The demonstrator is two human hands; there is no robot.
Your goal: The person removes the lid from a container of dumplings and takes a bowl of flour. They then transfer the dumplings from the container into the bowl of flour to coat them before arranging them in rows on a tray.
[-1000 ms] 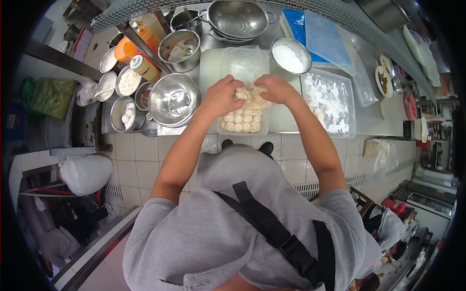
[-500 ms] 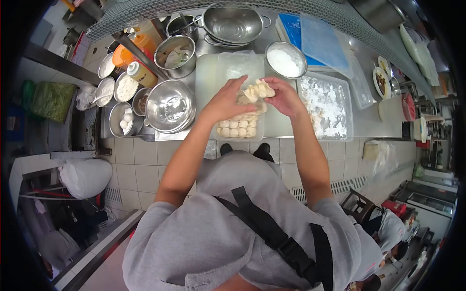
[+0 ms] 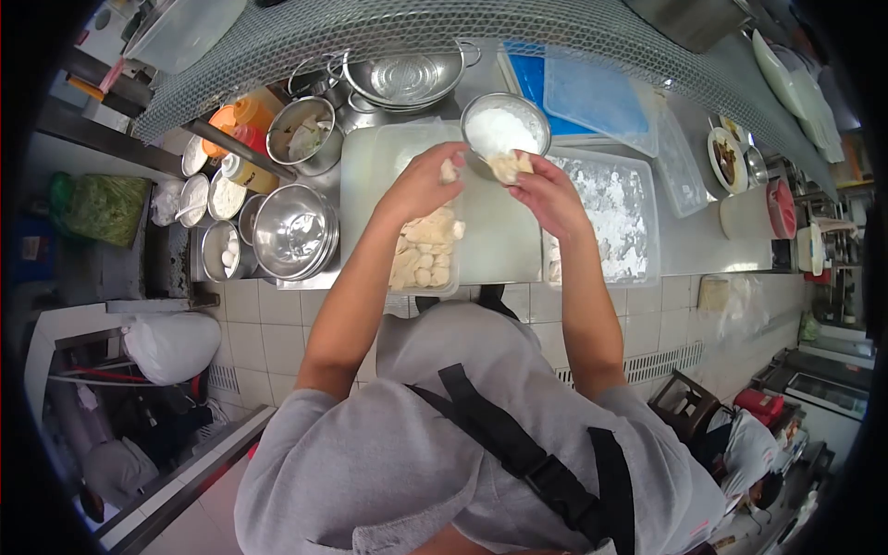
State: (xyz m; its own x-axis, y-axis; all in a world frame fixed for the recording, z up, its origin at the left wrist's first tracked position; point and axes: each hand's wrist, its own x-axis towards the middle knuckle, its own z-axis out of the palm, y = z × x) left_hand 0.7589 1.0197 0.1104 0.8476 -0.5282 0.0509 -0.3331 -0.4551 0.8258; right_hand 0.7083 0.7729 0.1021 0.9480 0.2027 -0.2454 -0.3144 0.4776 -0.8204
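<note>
Pieces of pale dough (image 3: 508, 166) are in my right hand (image 3: 552, 196), at the near rim of a steel bowl of white powder (image 3: 499, 128). My left hand (image 3: 424, 185) pinches a small dough piece (image 3: 450, 171) above a clear plastic container (image 3: 450, 279). Rows of dough balls (image 3: 425, 262) lie in that container, partly hidden by my left hand and forearm. Right of my right hand sits a wide clear tray (image 3: 647, 222) with white powder spread over its bottom.
Steel bowls (image 3: 294, 231), a pot (image 3: 305, 136) and squeeze bottles (image 3: 248, 173) crowd the left side. Colanders (image 3: 407, 79) and a blue board (image 3: 525, 69) stand at the back under a mesh shelf (image 3: 370, 28). A co-worker (image 3: 747, 442) is at the lower right.
The view has shifted. My right hand has moved with the dough from above the dough container to the powder bowl. My hands are farther apart, and a small dough piece now shows in my left fingers.
</note>
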